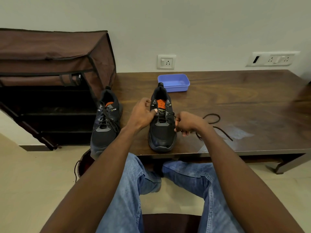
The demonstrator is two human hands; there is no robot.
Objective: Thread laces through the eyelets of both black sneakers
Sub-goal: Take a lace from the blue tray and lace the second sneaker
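Off to the left of your left hand [142,113], the first sneaker [105,121] sits at the table [235,101] edge with its lace already crossed through several eyelets, so it looks close to done. Your left hand grips the second sneaker [161,121] at the tongue, thumb pressed down, probably to steady it. Just right of it, your right hand [186,123] pinches the lace [212,121] taut beside the eyelets; its loose length trails farther right. Beyond both hands sits a blue tub [174,82].
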